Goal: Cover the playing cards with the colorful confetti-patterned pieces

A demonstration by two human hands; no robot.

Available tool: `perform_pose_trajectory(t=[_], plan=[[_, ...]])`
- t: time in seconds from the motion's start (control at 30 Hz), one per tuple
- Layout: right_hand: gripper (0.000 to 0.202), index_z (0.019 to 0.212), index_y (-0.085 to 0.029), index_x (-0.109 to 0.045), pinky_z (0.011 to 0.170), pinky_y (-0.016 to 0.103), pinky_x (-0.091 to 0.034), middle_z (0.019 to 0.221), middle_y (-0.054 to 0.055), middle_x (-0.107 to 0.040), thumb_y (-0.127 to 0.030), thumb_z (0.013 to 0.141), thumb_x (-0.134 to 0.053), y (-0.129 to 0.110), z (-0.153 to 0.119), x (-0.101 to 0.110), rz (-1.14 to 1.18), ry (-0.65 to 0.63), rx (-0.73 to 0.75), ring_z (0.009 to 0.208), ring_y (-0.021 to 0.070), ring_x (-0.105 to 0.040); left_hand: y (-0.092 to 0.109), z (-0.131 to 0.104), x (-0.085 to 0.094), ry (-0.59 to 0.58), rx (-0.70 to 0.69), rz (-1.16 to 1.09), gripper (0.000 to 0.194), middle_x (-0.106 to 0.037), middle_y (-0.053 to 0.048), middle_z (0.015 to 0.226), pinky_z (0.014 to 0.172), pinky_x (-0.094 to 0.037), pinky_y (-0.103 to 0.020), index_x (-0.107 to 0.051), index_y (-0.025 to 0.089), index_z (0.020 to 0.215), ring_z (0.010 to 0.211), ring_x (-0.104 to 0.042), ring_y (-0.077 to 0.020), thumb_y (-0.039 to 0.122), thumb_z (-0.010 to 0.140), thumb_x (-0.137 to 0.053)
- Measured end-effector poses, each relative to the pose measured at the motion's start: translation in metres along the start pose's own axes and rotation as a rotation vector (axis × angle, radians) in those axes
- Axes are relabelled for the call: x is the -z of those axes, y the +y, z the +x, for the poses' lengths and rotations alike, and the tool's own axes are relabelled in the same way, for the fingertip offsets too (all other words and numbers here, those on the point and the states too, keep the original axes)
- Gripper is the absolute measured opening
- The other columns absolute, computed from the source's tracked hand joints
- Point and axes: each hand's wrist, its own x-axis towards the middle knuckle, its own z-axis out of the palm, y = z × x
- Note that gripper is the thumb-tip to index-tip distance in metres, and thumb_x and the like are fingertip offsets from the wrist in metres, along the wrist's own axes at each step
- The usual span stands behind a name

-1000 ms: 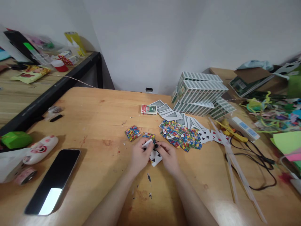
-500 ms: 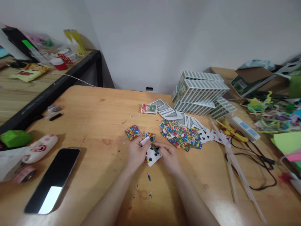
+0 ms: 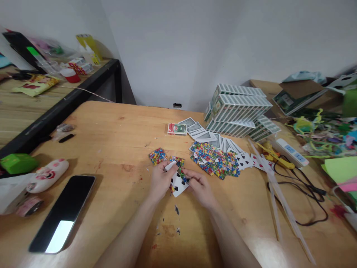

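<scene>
My left hand (image 3: pixel 161 181) is closed on a white playing card (image 3: pixel 180 188) with black spades, above the middle of the table. On the card's right side, my right hand (image 3: pixel 200 186) pinches a small colourful piece (image 3: pixel 182 174) at the card's upper part; the fingertips partly hide it. Just behind my left hand lies a multicoloured card piece (image 3: pixel 157 156), with another (image 3: pixel 177 160) beside it. A heap of multicoloured pieces (image 3: pixel 220 162) lies to the right, next to fanned grey-backed cards (image 3: pixel 202 134).
Stacked striped card boxes (image 3: pixel 240 108) stand at the back right, with a red card box (image 3: pixel 177 129) left of them. A black phone (image 3: pixel 64 212) lies at the left. Clear strips (image 3: pixel 287 208), a cable and a power strip (image 3: pixel 291 150) lie at the right.
The spade card in my hands has shifted slightly left and tilted. Both hands stay close together with little other movement.
</scene>
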Motion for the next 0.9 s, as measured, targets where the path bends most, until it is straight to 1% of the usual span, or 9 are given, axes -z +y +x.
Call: perform_pose_trajectory(t=[0.17, 0.23, 0.37, 0.43, 0.5, 0.6, 0.67, 0.77, 0.9], plan=[[0.029, 0.088, -0.021, -0.069, 0.072, 0.033, -0.047, 0.100, 0.005, -0.066, -0.020, 0.065, -0.051, 0.000, 0.000, 0.001, 0.175, 0.074, 0.010, 0.084, 0.0212, -0.061, 0.006, -0.002, -0.003, -0.004, -0.030, 0.013, 0.022, -0.053, 0.004, 0.052, 0.040, -0.033, -0.017, -0.059, 0.013, 0.070, 0.042, -0.044, -0.0070, 0.034, 0.064, -0.063], [0.025, 0.087, -0.021, -0.069, 0.068, 0.033, -0.048, 0.096, 0.005, -0.067, -0.023, 0.067, -0.053, -0.002, 0.001, 0.001, 0.179, 0.094, 0.026, 0.079, 0.0204, -0.062, 0.010, -0.003, -0.004, 0.018, -0.071, 0.028, 0.020, -0.053, 0.004, 0.053, 0.041, -0.034, -0.017, -0.057, 0.014, 0.069, 0.043, -0.044, -0.0072, 0.034, 0.066, -0.061], [0.017, 0.082, -0.020, -0.068, 0.059, 0.028, -0.048, 0.075, 0.003, -0.068, -0.028, 0.071, -0.058, -0.004, 0.005, 0.004, -0.122, 0.197, 0.106, 0.063, 0.0157, -0.060, 0.013, -0.004, -0.003, 0.064, -0.214, 0.093, 0.015, -0.053, 0.003, 0.056, 0.046, -0.037, -0.017, -0.056, 0.015, 0.070, 0.048, -0.047, -0.0080, 0.031, 0.071, -0.056], [0.015, 0.082, -0.019, -0.067, 0.061, 0.028, -0.048, 0.074, 0.003, -0.067, -0.027, 0.073, -0.058, -0.004, 0.006, 0.007, -0.257, 0.288, 0.204, 0.065, 0.0158, -0.060, 0.012, -0.004, -0.001, 0.044, -0.307, 0.142, 0.012, -0.056, 0.001, 0.064, 0.053, -0.041, -0.018, -0.056, 0.016, 0.074, 0.056, -0.051, -0.0095, 0.027, 0.071, -0.056], [0.015, 0.084, -0.020, -0.067, 0.066, 0.029, -0.048, 0.079, 0.004, -0.067, -0.025, 0.075, -0.056, -0.004, 0.005, 0.009, -0.366, 0.355, 0.321, 0.071, 0.0164, -0.060, 0.009, -0.005, 0.000, 0.008, -0.409, 0.203, 0.011, -0.060, -0.001, 0.073, 0.061, -0.044, -0.021, -0.058, 0.016, 0.079, 0.066, -0.055, -0.0112, 0.023, 0.070, -0.059], [0.015, 0.084, -0.021, -0.067, 0.072, 0.032, -0.046, 0.082, 0.004, -0.067, -0.022, 0.077, -0.054, -0.008, 0.004, 0.009, -0.560, 0.371, 0.515, 0.078, 0.0178, -0.059, 0.006, -0.007, 0.001, -0.024, -0.549, 0.311, 0.013, -0.062, -0.002, 0.079, 0.067, -0.046, -0.023, -0.059, 0.018, 0.081, 0.071, -0.058, -0.0123, 0.020, 0.068, -0.061], [0.016, 0.082, -0.023, -0.068, 0.070, 0.032, -0.044, 0.077, 0.004, -0.067, -0.021, 0.078, -0.053, -0.012, 0.003, 0.009, -0.683, 0.366, 0.601, 0.076, 0.0185, -0.057, 0.006, -0.008, 0.001, -0.021, -0.608, 0.373, 0.009, -0.063, -0.002, 0.076, 0.066, -0.047, -0.024, -0.061, 0.018, 0.078, 0.069, -0.058, -0.0125, 0.020, 0.070, -0.060], [0.018, 0.083, -0.025, -0.069, 0.064, 0.032, -0.042, 0.073, 0.003, -0.067, -0.021, 0.078, -0.053, -0.016, 0.001, 0.009, -0.763, 0.375, 0.610, 0.067, 0.0181, -0.055, 0.009, -0.011, 0.000, -0.028, -0.625, 0.434, 0.007, -0.065, -0.003, 0.073, 0.067, -0.048, -0.026, -0.064, 0.019, 0.075, 0.068, -0.060, -0.0136, 0.021, 0.071, -0.059], [0.018, 0.083, -0.027, -0.069, 0.064, 0.033, -0.042, 0.074, 0.003, -0.068, -0.022, 0.078, -0.053, -0.014, 0.000, 0.010, -0.699, 0.424, 0.554, 0.065, 0.0190, -0.056, 0.013, -0.017, -0.004, -0.022, -0.529, 0.426, 0.011, -0.068, -0.004, 0.073, 0.066, -0.048, -0.026, -0.068, 0.021, 0.075, 0.067, -0.061, -0.0151, 0.020, 0.067, -0.060]])
